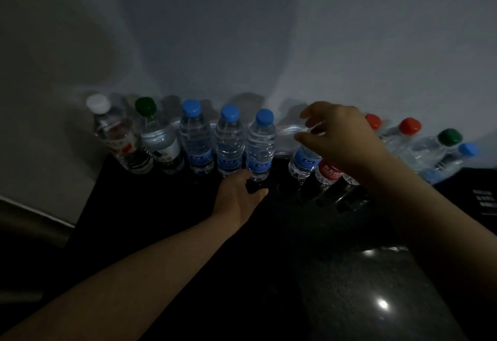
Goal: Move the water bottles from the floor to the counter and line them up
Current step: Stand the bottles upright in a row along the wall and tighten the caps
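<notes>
- Lining-up step: bottles [196, 136] stand in a row on the counter [161, 206], 10 to 2 o'clock.
- Left hand [240, 190] grips a blue bottle [260, 147] at its base.
- Right hand [341, 136] is spread, empty, hovering at 1 o'clock.
- Next, probably: close the gap at 1 o'clock.

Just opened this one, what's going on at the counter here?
A person is lining up water bottles along the wall on a dark counter. Five stand in a row at the left. The left hand is at the foot of the fifth bottle, which is blue-capped; whether it grips is unclear. The right hand hovers open above a red-label bottle and its neighbour. More bottles crowd unevenly at the far right.
</notes>
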Action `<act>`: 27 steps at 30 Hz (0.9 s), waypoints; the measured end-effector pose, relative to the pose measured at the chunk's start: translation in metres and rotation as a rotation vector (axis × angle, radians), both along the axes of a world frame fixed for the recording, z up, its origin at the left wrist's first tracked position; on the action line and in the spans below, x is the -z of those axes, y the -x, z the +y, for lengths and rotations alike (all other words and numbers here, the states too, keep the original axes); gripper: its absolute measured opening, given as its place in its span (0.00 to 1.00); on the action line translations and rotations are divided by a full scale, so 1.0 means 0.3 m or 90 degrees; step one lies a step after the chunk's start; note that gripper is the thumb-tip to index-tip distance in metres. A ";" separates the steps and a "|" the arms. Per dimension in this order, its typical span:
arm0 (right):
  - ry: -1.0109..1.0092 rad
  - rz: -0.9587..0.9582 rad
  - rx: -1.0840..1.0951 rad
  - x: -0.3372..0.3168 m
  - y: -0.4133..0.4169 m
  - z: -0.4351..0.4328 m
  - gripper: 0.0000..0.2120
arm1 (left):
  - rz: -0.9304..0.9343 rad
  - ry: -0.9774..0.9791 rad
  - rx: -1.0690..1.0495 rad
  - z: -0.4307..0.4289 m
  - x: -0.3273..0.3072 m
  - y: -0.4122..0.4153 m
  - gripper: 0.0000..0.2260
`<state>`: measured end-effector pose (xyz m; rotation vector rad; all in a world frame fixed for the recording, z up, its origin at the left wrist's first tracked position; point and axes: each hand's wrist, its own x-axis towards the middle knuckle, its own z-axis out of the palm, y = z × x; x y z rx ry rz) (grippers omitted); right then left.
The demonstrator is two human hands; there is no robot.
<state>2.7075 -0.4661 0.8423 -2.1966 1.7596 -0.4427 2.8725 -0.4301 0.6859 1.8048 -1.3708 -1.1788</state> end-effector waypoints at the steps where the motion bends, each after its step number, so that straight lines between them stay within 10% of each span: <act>1: 0.001 0.005 0.010 -0.008 0.011 0.020 0.18 | 0.002 0.017 0.004 0.006 -0.014 0.003 0.23; 27: -0.008 -0.020 0.255 -0.084 0.336 0.421 0.17 | -0.120 0.129 0.272 0.108 -0.203 0.327 0.27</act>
